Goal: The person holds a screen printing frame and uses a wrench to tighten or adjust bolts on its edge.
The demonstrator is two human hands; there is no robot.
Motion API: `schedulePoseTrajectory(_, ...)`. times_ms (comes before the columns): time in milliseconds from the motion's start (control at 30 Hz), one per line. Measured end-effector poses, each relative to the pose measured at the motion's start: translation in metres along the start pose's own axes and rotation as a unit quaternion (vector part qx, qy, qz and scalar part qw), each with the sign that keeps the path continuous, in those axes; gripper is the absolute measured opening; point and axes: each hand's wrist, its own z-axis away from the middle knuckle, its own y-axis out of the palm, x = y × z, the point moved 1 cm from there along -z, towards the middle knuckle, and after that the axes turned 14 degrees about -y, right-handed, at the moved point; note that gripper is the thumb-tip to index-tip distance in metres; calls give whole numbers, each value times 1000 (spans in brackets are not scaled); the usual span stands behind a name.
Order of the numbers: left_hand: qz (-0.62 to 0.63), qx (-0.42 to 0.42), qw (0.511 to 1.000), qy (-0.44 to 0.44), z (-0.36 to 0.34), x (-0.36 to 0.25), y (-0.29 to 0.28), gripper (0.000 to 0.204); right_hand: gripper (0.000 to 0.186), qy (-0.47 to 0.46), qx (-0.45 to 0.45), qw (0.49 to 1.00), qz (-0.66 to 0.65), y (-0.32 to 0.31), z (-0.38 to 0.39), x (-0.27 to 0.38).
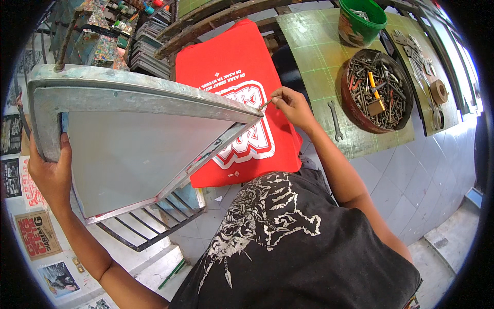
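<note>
Left hand [49, 172] gripped the metal screen frame [134, 98] by its left edge, lifted over the red shirt [231, 67] on the worktop [314, 56]. Right hand [290, 103] pinched a small tool [265, 104] at the frame's right corner.

Screen frame [139, 139] left over shirt [231, 67], wrench [335, 119] right, bowl [377, 90] probably behind it.

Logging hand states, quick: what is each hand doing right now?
Left hand: closed on the edge of the metal screen frame, holding it up.
Right hand: pinching a thin metal tool at the frame's corner.
</note>
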Motion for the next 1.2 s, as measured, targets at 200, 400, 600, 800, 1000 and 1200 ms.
schedulePoseTrajectory(200,-33,-4,999,6,1,-4,1,47,17,62,178,954,232,-7,-17,19)
schedulePoseTrajectory(400,-22,2,1000,-8,-3,-1,3,46,23,12,29,999,-33,-3,-4,-5)
schedulePoseTrajectory(600,-15,-15,999,45,-4,-5,5,46,23,10,162,967,195,-4,-19,9)
schedulePoseTrajectory(800,-50,-13,997,50,-9,-12,6,47,29,23,74,992,96,-4,-14,4)
schedulePoseTrajectory(1000,-31,-4,998,45,-8,-13,6,45,32,-5,109,986,123,-6,-14,-3)
schedulePoseTrajectory(1200,-42,-5,998,46,-10,-18,8,44,28,49,121,982,139,-8,-16,0)
